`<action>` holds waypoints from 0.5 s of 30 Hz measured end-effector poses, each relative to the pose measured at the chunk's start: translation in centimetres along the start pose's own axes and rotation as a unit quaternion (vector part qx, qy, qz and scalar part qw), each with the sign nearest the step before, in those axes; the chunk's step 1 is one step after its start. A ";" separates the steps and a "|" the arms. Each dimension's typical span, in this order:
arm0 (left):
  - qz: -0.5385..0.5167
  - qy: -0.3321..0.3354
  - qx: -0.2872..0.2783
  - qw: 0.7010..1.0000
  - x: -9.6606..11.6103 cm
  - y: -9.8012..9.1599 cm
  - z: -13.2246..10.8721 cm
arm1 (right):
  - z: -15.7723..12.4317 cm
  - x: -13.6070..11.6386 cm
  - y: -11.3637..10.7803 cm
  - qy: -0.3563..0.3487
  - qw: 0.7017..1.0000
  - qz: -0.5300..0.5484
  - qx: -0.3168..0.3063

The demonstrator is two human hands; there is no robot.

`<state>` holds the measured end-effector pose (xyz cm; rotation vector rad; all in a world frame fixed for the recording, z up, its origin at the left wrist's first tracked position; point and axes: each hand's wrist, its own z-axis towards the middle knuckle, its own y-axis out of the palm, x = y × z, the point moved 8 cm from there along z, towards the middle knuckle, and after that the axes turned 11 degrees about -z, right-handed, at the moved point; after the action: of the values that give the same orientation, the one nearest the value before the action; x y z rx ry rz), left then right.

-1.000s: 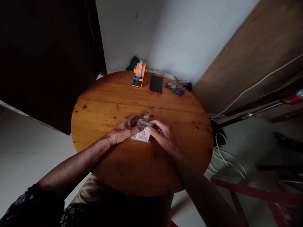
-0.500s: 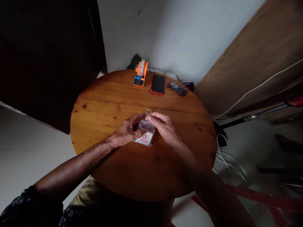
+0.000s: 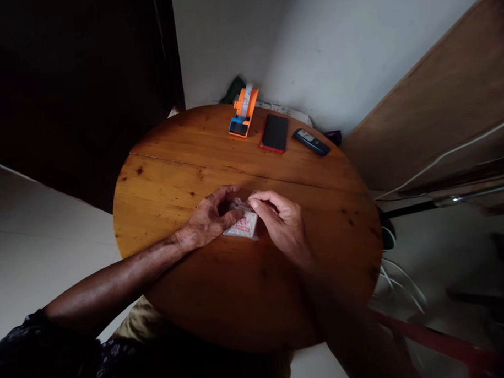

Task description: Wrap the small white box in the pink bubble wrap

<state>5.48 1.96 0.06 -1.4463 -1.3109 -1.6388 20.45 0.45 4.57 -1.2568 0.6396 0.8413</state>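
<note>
Here, the wrapped packet [image 3: 244, 228] lies between left fingers [image 3: 230, 218] and right fingers [image 3: 264, 211].

Small white packet [image 3: 246, 226], red print facing up, crumpled clear plastic [image 3: 238, 204] wrap, between the hands [image 3: 208, 219]

packet [image 3: 240, 228] between hands [image 3: 207, 219] [image 3: 285, 223] | behind, on table [image 3: 222, 289]: tape dispenser [image 3: 245, 112], phone [image 3: 275, 133]

The place looks like a room in a home: a round wooden tabletop [image 3: 164, 178] stands close to a plain pale wall [image 3: 334, 54], bearing a red-edged phone [image 3: 275, 133] and an orange tape dispenser [image 3: 244, 109]. A white cable [image 3: 474, 141] crosses a brown panel [image 3: 459, 82]; the dim red frame [image 3: 431, 335] is perhaps a stool.
</note>
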 end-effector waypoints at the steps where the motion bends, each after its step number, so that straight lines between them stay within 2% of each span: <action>1: 0.005 0.004 0.004 1.000 0.1 -0.1 0.0 | -0.2 -0.3 0.0 -0.014 1.000 -0.016 -0.004; 6: 0.053 0.032 0.015 0.998 0.6 -0.4 0.2 | -1.0 -2.0 0.5 -0.154 0.980 -0.126 0.001; 10: 0.067 0.028 0.015 0.997 0.8 -0.6 0.2 | -1.5 -2.9 0.6 -0.244 0.943 -0.224 0.017; 15: 0.019 -0.001 0.005 1.000 0.5 -0.7 0.3 | -2.2 -4.5 0.7 -0.322 0.898 -0.300 -0.005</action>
<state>4.89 2.56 0.31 -1.4577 -1.2830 -1.6055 17.49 -2.52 7.36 -1.0052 -0.2839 0.6706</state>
